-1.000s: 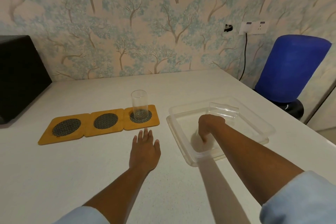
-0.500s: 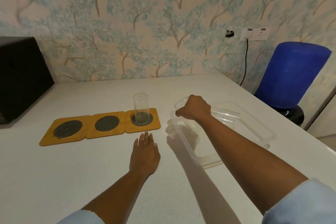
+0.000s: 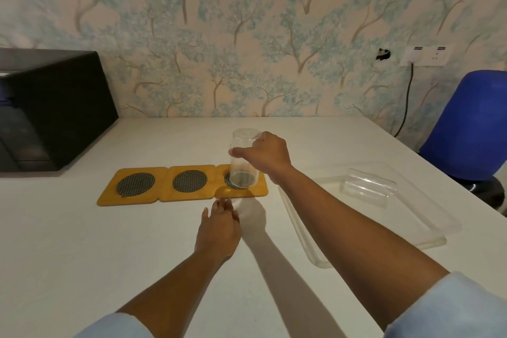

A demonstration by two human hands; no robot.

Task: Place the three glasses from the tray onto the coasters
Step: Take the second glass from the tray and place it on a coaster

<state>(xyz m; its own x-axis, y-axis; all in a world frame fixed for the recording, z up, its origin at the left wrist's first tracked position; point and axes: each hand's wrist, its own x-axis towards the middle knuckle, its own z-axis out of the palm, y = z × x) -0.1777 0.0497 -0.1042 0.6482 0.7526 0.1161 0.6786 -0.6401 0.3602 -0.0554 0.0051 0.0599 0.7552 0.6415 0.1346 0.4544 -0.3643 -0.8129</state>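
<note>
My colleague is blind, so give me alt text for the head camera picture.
A right hand grips a clear glass at the rightmost of three coasters on a table. The left hand lies flat nearby; another glass lies in the tray.

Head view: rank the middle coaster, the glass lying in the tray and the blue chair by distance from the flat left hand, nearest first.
From the left hand:
1. Middle coaster, just ahead on the table.
2. Glass lying in the tray, off to the right.
3. Blue chair, beyond the table's right edge.

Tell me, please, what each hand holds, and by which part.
The right hand grips a clear drinking glass by its upper side wall, near the rim. The left hand holds nothing; it lies flat on the table.
</note>
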